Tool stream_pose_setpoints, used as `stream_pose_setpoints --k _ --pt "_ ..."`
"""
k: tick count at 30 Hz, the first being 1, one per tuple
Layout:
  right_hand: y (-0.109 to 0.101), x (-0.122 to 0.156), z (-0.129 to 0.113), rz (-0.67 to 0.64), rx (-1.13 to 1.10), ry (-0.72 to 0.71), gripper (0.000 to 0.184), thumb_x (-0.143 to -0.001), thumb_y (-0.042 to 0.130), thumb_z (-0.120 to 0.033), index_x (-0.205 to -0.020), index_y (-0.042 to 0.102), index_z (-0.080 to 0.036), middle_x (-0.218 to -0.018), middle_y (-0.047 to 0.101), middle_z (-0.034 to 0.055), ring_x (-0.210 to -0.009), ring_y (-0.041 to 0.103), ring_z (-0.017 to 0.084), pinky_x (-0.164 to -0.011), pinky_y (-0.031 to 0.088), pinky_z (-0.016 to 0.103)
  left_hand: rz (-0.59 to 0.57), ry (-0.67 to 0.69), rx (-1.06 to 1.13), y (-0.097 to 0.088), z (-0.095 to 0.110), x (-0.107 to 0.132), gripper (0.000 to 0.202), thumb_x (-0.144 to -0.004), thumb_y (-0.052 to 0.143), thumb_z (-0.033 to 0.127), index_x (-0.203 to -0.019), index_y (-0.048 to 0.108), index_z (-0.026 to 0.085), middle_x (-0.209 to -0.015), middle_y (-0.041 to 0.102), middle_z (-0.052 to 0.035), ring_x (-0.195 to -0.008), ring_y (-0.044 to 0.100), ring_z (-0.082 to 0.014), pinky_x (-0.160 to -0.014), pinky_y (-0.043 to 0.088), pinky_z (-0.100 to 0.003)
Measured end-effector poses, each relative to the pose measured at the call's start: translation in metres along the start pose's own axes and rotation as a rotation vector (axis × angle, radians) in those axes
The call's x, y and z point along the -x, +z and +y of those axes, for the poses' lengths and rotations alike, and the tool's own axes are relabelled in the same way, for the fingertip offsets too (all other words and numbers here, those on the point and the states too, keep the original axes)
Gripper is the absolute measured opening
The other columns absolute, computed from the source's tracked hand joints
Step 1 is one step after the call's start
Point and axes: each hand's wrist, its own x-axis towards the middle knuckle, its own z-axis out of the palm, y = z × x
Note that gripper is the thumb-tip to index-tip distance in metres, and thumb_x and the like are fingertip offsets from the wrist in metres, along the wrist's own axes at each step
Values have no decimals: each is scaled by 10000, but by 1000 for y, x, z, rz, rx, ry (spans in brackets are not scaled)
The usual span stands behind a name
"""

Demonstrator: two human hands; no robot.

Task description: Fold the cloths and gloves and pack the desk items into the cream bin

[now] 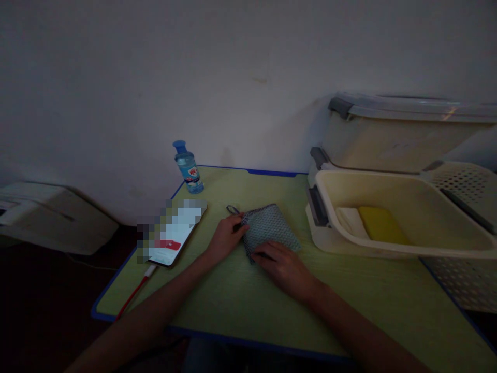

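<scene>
A folded, grey-green patterned cloth (269, 225) with a dark checked border lies on the table in front of me. A small hanging loop (232, 209) sticks out at its upper left corner. My left hand (228, 233) pinches the cloth's left edge between thumb and fingers. At the near edge, my right hand (281, 267) has its fingers curled and closed on the cloth's lower corner. The fingertips of the right hand are partly hidden.
A blue bottle (189, 168) stands at the table's back left. Nearer lies a phone (176, 243) with a red cable (132, 298). On the right, an uncovered cream bin (322, 207) holds a yellow-green item (382, 225) and a white one. Behind it is a lidded box (380, 142).
</scene>
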Motion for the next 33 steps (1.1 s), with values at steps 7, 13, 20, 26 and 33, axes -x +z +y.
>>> stream_pose_setpoints --k 7,13,20,26,33 --pt "-2 -1 -2 -47 45 25 210 -892 423 -171 -893 630 -135 -798 609 42 -738 517 157 -639 453 269 77 -35 -4 5 2 0 95 -744 572 116 -800 644 142 -1047 659 -78 -976 599 -194 -899 424 -329" --pt "-1 -1 -1 -69 44 13 213 -894 414 -162 -902 624 -126 -796 602 51 -736 508 157 -646 438 273 128 -67 -11 5 4 -2 197 -714 596 72 -899 630 129 -899 685 -63 -834 628 -187 -796 470 -305" --pt "3 0 -1 20 59 -1 168 -872 462 -162 -857 628 -138 -764 604 35 -705 505 153 -619 418 271 175 -76 -27 4 2 -6 135 -688 635 106 -817 635 144 -786 677 -33 -751 624 -180 -739 479 -303" --pt "4 -2 -1 49 54 -2 137 -859 491 -161 -840 626 -144 -749 605 27 -681 502 144 -606 404 266 188 -42 -27 4 2 -8 117 -722 589 81 -792 646 155 -818 682 -34 -780 623 -169 -760 474 -292" --pt "9 -1 1 72 60 -20 110 -844 518 -165 -818 623 -143 -734 597 24 -668 491 144 -588 395 264 177 -27 -36 3 4 -9 156 -714 566 32 -759 660 148 -785 679 -27 -749 613 -154 -737 472 -271"
